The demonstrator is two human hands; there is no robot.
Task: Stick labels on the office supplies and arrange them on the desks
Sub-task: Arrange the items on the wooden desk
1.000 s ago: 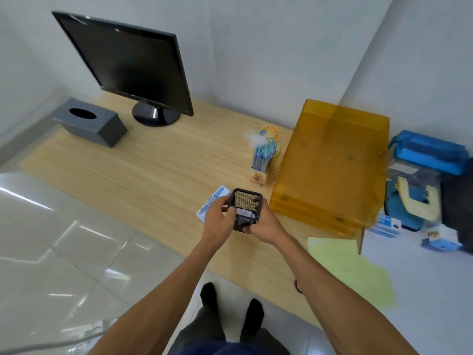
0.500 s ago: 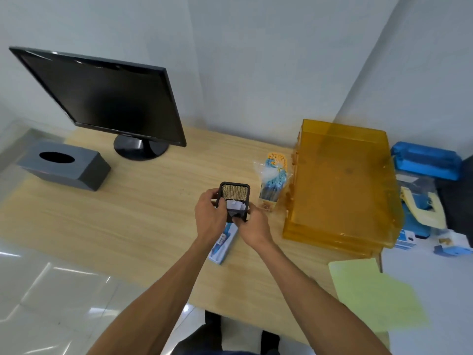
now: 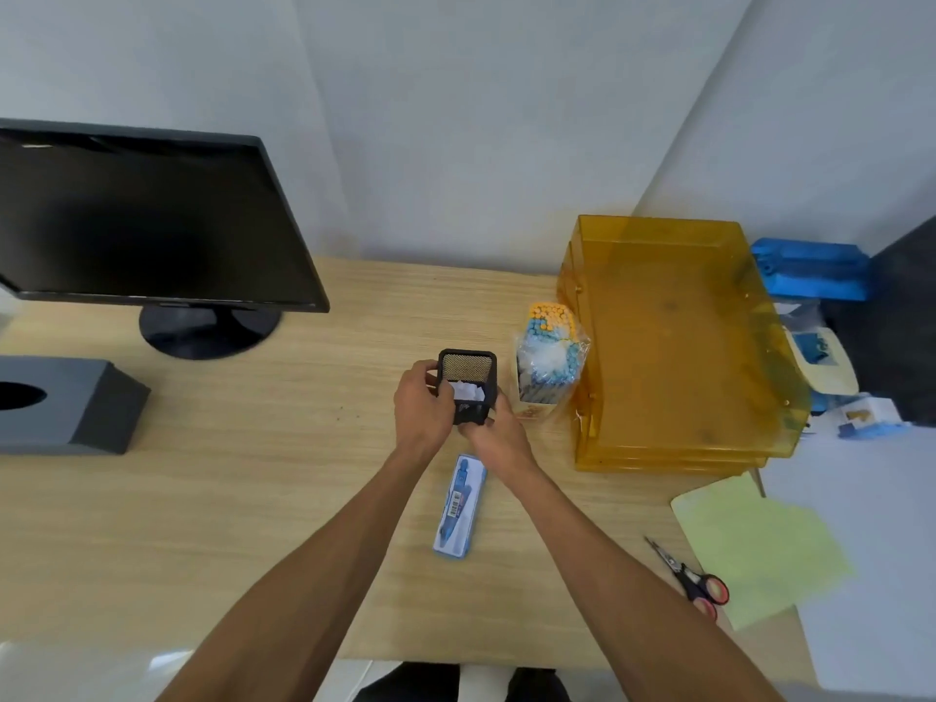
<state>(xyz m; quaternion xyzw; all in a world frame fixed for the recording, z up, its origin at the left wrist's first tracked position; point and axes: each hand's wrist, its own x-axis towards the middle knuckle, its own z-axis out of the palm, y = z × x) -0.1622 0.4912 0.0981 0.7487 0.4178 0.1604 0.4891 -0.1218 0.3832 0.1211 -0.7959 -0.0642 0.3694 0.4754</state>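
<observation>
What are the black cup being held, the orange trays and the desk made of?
The pen holder looks like matte black metal mesh: fine holes show the pale desk through its back wall. The orange trays seem glossy translucent plastic: lower tiers show dimly through them. The desk has a pale, matte wood-grain top; solid wood or laminate, I cannot tell.
</observation>
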